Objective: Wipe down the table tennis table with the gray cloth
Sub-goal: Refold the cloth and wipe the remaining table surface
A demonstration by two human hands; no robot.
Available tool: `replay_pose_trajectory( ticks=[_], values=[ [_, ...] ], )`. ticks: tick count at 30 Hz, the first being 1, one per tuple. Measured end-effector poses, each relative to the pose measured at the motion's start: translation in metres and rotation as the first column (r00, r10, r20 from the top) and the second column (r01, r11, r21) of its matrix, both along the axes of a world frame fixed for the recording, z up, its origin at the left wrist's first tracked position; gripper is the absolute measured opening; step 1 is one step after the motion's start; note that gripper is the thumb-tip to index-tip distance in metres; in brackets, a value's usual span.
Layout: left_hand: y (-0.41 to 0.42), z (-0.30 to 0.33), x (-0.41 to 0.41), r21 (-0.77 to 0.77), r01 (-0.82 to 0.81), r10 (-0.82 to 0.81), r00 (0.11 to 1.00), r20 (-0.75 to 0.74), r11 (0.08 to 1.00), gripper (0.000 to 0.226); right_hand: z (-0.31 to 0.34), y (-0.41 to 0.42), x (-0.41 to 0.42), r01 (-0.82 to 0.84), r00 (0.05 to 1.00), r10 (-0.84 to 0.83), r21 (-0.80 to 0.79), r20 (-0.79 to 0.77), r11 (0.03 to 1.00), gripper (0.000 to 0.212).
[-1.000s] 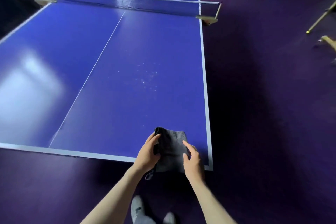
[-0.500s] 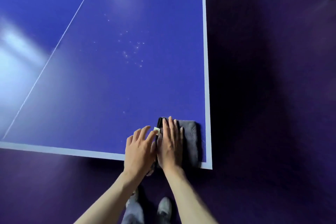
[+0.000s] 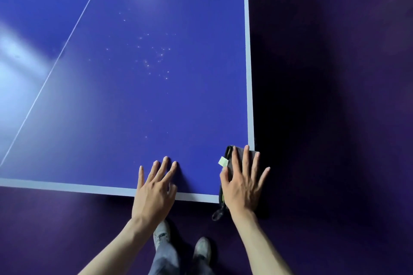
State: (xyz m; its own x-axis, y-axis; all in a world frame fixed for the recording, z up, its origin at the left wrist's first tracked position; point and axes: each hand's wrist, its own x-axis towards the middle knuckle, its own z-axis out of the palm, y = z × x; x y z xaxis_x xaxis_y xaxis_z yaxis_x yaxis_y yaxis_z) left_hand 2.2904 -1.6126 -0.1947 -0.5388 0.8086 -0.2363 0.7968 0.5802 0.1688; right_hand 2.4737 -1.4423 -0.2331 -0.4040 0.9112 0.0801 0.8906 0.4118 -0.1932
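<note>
Cloth [image 3: 237,156] under right hand [image 3: 242,187] (table corner)

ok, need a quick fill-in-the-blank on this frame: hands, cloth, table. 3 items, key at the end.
1. The gray cloth lies under the ____ hand.
2. The left hand rests flat on the bare ____ table surface.
3. The cloth sits at the table's near ____ corner.

Missing words: right; blue; right
</note>
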Motion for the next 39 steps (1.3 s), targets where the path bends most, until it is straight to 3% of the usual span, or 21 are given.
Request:
replay_pose_trajectory(
  ticks=[8, 10, 14, 23, 27, 35, 39],
  values=[
    [0.0, 0.004, -0.006, -0.037, 0.01, -0.008, 0.999, 0.032, 0.999, 0.068, 0.001, -0.073, -0.109, -0.19, 0.976, 0.186, -0.021, -0.113, 0.982, 0.058],
    [-0.001, 0.007, -0.008, -0.04, 0.02, -0.018, 0.999, 0.036, 0.999, 0.069, 0.0, -0.065, -0.1, -0.197, 0.973, 0.189, -0.049, -0.135, 0.979, 0.056],
    [0.0, 0.01, -0.007, -0.076, 0.03, -0.027, 0.998, 0.05, 0.997, 0.069, 0.0, -0.033, -0.05, -0.358, 0.932, 0.358, 0.004, -0.066, 0.934, 0.045],
    [-0.014, 0.008, -0.023, 0.011, 0.119, -0.12, 0.992, 0.029, 0.993, 0.058, -0.001, -0.011, -0.011, -0.148, 0.988, 0.145, 0.065, 0.044, 0.987, 0.048],
    [-0.056, 0.01, -0.068, 0.084, 0.063, -0.063, 0.998, -0.001, 0.994, 0.056, 0.001, -0.064, -0.074, 0.001, 0.998, -0.005, 0.058, 0.064, 0.998, 0.056],
    [-0.152, 0.017, -0.187, 0.083, -0.148, 0.152, 0.987, -0.047, 0.985, 0.053, 0.001, -0.223, -0.284, -0.261, 0.965, 0.26, -0.001, -0.038, 0.965, 0.065],
    [-0.188, 0.017, -0.239, 0.044, -0.171, 0.174, 0.981, -0.084, 0.984, 0.055, 0.002, -0.252, -0.344, -0.309, 0.951, 0.307, -0.041, -0.04, 0.95, 0.065]
  ],
)
